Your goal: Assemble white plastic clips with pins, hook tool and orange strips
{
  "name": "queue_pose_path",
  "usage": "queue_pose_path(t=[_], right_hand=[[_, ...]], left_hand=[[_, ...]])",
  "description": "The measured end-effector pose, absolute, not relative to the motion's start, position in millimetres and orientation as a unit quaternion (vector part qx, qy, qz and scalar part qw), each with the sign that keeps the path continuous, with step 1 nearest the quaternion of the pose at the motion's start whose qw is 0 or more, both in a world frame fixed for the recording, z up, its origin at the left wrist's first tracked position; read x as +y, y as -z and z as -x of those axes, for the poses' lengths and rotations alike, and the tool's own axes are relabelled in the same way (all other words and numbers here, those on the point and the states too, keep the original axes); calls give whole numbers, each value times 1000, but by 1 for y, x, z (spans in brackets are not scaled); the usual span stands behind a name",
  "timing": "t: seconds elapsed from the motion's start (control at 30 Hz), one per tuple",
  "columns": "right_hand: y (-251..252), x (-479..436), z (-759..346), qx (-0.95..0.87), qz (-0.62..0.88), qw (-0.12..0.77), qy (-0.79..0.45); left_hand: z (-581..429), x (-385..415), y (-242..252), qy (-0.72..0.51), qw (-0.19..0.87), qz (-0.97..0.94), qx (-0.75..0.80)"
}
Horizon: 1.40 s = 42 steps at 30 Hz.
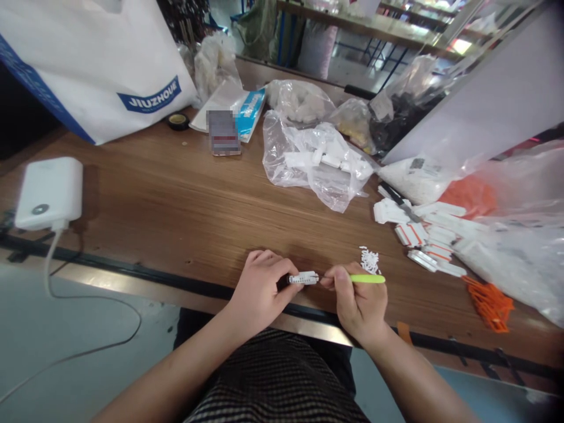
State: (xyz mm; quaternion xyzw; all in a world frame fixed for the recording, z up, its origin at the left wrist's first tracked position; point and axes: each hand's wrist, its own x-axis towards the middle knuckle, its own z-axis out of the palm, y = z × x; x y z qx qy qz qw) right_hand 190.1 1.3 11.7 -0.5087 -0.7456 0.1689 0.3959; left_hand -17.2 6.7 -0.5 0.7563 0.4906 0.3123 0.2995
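Observation:
Near the table's front edge, my left hand (263,289) pinches a small white connector-like block (304,278) with rows of dark holes, between thumb and forefinger. My right hand (360,299) is closed around a slim tool with a lime-green handle (369,279). The tool's thin tip points left at the block's right end; whether they touch I cannot tell. Just beyond my right hand lies a little heap of tiny white pieces (369,259).
Right of my hands lie white blocks (412,235), some orange-striped, and orange strips (491,302). Behind are a clear plastic bag (317,158) of white parts and a phone (224,134). A white power bank (50,191) with a cable and a large white bag (101,70) stand left.

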Motion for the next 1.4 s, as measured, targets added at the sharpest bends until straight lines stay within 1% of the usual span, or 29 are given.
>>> queue_pose_path(t=[0.13,0.5,1.03,1.4], right_hand=[[-11,3,-190,-742,520,382,-181],[-9,5,-190,-739,520,381,-198],[-9,3,-190,-741,518,384,-186],[-15,8,-184,-773,505,337,-186]], left_hand=[[18,7,1,-313,302,-754,492],[17,7,2,-317,303,-752,493],[17,7,1,-310,302,-754,494],[17,7,0,-313,299,-756,491]])
